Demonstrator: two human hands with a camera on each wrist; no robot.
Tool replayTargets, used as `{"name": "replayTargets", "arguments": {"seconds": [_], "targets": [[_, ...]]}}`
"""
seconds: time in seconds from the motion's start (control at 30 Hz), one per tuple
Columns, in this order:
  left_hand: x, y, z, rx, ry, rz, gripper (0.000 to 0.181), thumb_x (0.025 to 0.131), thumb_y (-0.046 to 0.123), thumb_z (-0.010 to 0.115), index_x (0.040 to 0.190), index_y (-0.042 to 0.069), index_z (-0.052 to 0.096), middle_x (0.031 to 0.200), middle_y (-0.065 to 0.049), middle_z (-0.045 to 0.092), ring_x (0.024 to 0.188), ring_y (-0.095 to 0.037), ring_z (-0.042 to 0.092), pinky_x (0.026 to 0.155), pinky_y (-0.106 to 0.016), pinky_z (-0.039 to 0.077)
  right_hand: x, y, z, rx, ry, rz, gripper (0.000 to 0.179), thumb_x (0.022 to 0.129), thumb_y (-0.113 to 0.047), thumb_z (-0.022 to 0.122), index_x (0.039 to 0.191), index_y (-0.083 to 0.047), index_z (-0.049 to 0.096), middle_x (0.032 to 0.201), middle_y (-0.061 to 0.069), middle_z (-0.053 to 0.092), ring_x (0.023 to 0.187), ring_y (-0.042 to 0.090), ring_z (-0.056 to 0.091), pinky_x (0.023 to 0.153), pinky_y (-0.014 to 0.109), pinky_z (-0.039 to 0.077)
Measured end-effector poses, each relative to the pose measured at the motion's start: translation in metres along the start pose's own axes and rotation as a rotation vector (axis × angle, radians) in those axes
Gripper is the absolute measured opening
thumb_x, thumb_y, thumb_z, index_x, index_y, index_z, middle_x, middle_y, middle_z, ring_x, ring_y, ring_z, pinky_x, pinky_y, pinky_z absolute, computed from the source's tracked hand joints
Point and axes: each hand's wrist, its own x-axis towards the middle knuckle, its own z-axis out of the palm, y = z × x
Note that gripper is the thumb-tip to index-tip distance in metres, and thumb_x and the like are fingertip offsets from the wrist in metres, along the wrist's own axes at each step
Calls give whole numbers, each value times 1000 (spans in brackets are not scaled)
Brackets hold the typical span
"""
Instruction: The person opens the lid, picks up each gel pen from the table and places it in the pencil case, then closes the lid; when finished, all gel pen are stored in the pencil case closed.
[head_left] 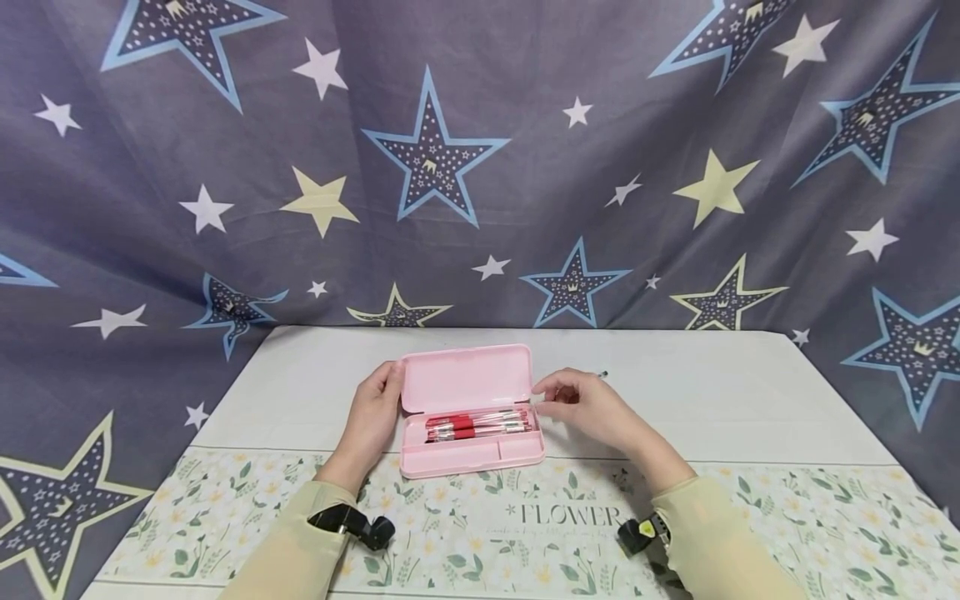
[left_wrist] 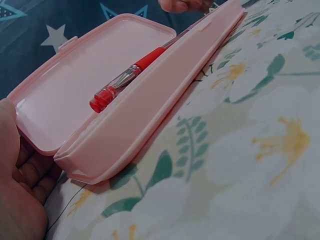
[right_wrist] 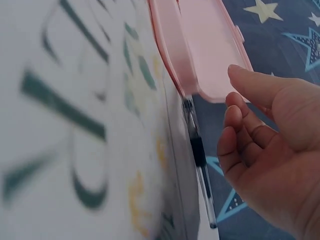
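A pink pencil case (head_left: 465, 379) lies with its lid raised on its far side. Several pens with red grips and clear barrels (head_left: 476, 425) lie in its long rear compartment. My left hand (head_left: 372, 417) holds the lid's left edge, thumb in front and fingers behind, as the left wrist view (left_wrist: 22, 175) shows. Beside the case's right end is my right hand (head_left: 592, 408), fingers loosely bent near the lid's corner; whether they touch it I cannot tell. A pen with a black grip (right_wrist: 198, 152) lies past the case's right end, mostly hidden by this hand in the head view.
The case rests on a white table (head_left: 712, 392) with a flowered cloth strip (head_left: 750, 500) marked "FLOWER" along its near part. A dark curtain with stars (head_left: 495, 183) hangs behind the table. Each wrist wears a small black camera (head_left: 375, 532).
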Motion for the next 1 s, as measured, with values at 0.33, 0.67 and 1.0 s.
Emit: {"name": "replayTargets", "arguments": {"seconds": [0.33,0.67,1.0], "targets": [[1,0,0,10,-6,-2,59,117,58,41,134,11,71,129,-12,72,121,-26,59,110,-48,45,-1,23,-23,50,145,86,32,100,-13,84,129,-1,76,99,7,73,84,22,64,70,28,52],[1,-1,0,3,-9,-6,57,118,57,42,137,11,71,133,-12,71,128,-26,60,114,-48,45,-2,39,-32,49,260,185,36,103,-17,82,136,-3,74,114,11,76,105,24,67,93,34,51],[2,-1,-2,0,-16,-4,58,118,57,41,140,12,70,139,-11,70,138,-25,58,120,-49,42,-5,47,-38,62,251,277,48,105,-21,80,148,-5,67,140,18,70,124,33,62,100,38,49]]}}
